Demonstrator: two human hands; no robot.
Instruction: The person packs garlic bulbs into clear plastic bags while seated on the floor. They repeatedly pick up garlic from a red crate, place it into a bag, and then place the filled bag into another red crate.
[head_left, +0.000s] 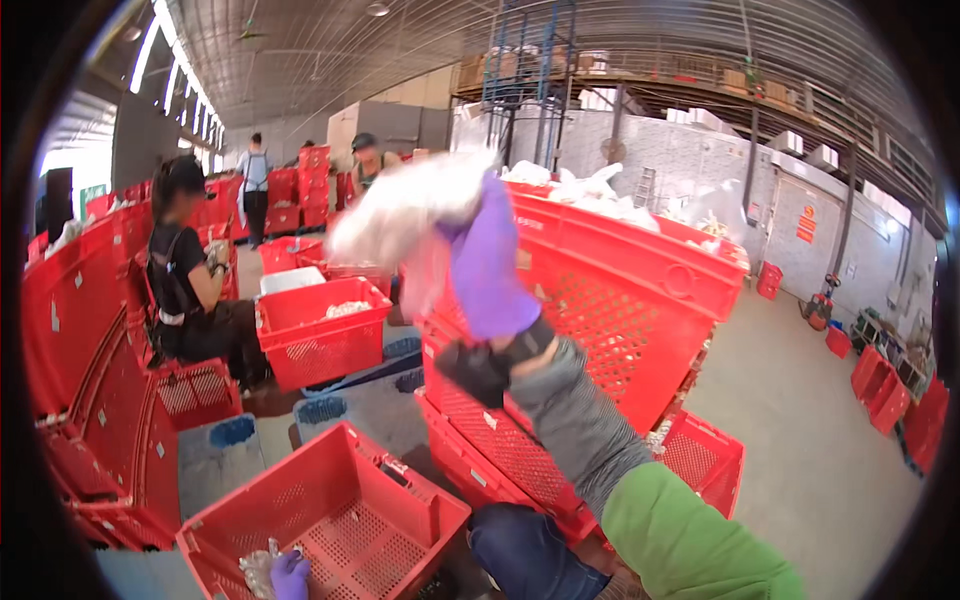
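My right hand (486, 262), in a purple glove with a black strap and device at the wrist, is raised in front of a tall stack of red crates. It grips a white bag (416, 202), blurred, whose contents I cannot make out. Lower left, my left hand (289, 576), also purple-gloved, reaches inside a red plastic crate (360, 517) with perforated walls. Its fingers are on a clear plastic bag (259, 568) with pale contents, by the crate's near left corner. Only part of that hand shows above the picture's lower edge.
Close on my right, the stacked red crate (622, 300) is heaped with white bags (600, 191). A seated person (180, 262) works at left beside another red crate (322, 352). Other people stand farther back. A pallet jack (819, 304) stands by the right wall.
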